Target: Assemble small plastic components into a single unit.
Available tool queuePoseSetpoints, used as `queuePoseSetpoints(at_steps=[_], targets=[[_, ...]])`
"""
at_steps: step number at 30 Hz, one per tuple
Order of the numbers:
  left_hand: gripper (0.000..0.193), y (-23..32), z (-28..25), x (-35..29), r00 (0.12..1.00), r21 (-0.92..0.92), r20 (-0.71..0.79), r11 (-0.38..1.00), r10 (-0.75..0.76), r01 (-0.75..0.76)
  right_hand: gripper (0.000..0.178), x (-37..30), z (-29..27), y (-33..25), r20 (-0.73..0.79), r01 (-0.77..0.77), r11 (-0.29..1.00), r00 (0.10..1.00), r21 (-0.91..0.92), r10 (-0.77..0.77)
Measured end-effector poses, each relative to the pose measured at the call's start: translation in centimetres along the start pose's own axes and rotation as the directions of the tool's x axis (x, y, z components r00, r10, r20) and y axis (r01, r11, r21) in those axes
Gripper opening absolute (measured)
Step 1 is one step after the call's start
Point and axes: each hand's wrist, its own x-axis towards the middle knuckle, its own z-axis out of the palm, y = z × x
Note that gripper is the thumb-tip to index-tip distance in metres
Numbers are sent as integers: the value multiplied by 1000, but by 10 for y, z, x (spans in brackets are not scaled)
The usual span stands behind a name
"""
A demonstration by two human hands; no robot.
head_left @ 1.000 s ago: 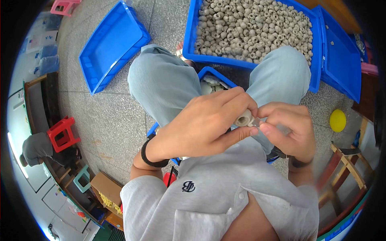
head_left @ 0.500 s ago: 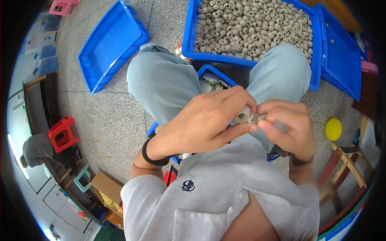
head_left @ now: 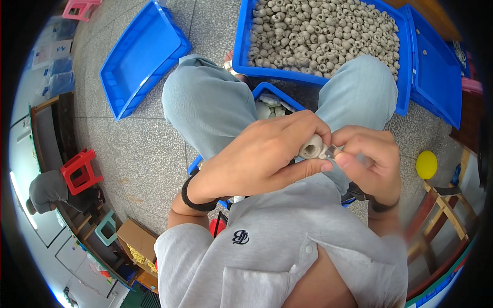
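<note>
Between the thumb and fingers of my left hand (head_left: 269, 154) is a small beige hollow ball (head_left: 310, 148), its round opening facing up toward me. My right hand (head_left: 374, 161) pinches a thin, shiny, flat blade (head_left: 332, 152), which meets a small knob on the ball's right side. Both hands are closed and nearly touching, above my lap. The fingers hide part of the ball and most of the blade. Many similar beige hollow balls (head_left: 323, 38) fill a large blue crate (head_left: 287, 74) beyond my right knee.
A smaller blue bin (head_left: 281, 92) holding pale pieces stands between my legs. One blue tray (head_left: 146, 56) lies at far left, another blue tray (head_left: 436, 72) right of the crate. A red stool (head_left: 78, 172) and a bent-over person (head_left: 49, 190) are left, a yellow round object (head_left: 426, 165) right.
My right thumb and the blade have shifted slightly right, and more of the blade shows. The ball has turned a little in my left hand, its opening showing more fully.
</note>
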Motion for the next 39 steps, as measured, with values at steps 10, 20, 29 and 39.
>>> queuePoseSetpoints(at_steps=[10, 20, 29, 39], targets=[[26, -1, 1, 0, 999, 8, -24, 999, 42, -41, 11, -1, 1, -3, -6, 10, 998, 1000, -55, -10], [26, -2, 2, -1, 999, 40, -25, 998, 43, -42, 11, 0, 1, -2, 16, 44, 989, 999, -142, -42], [28, -5, 5, -1, 998, 34, -49, 999, 26, -25, 10, 0, 2, -1, 16, 15, 990, 1000, -138, -13], [27, -9, 10, 1, 994, 40, -107, 999, 3, 1, 12, 1, 6, 4, -27, -71, 995, 997, -75, 69]])
